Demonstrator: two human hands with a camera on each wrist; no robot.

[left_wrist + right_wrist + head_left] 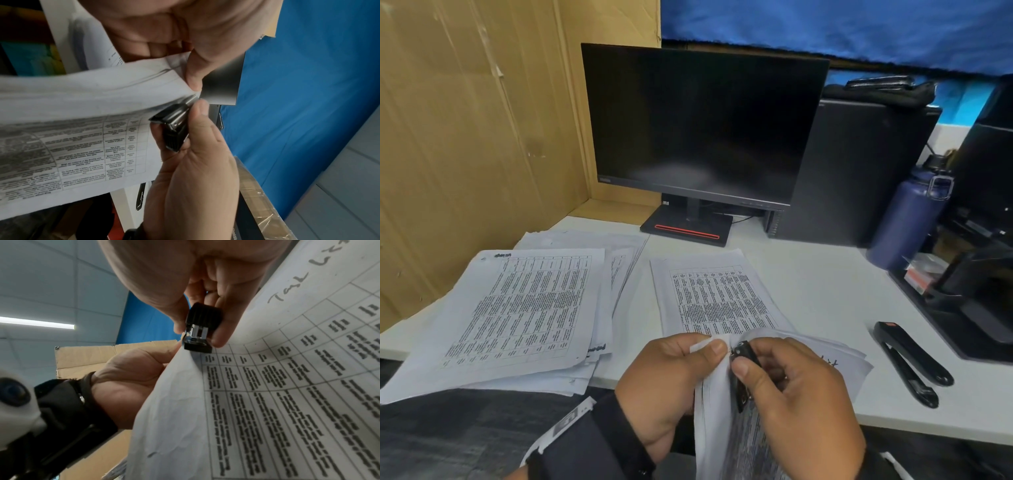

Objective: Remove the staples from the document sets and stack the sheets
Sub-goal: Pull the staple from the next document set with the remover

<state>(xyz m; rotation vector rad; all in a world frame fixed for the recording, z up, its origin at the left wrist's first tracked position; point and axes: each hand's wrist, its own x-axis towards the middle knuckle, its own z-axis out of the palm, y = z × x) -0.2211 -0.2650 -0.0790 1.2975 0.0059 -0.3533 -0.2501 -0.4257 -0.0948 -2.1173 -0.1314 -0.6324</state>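
My left hand (714,347) pinches the top corner of a stapled document set (722,428), which hangs down over the desk's front edge. My right hand (750,358) grips a small black staple remover (744,356) between thumb and fingers, with its metal tip against that pinched corner. In the left wrist view the staple remover (174,129) meets the document set (82,129) just below my left thumb. In the right wrist view the staple remover (202,327) sits at the edge of the printed table sheet (267,402). The staple itself is hidden.
A thick stack of printed sheets (517,308) lies at the left of the white desk (825,291), and a smaller pile (722,298) lies in the middle. A black stapler (914,363) lies at the right. Behind stand a monitor (702,126), a PC tower (859,171) and a blue bottle (907,219).
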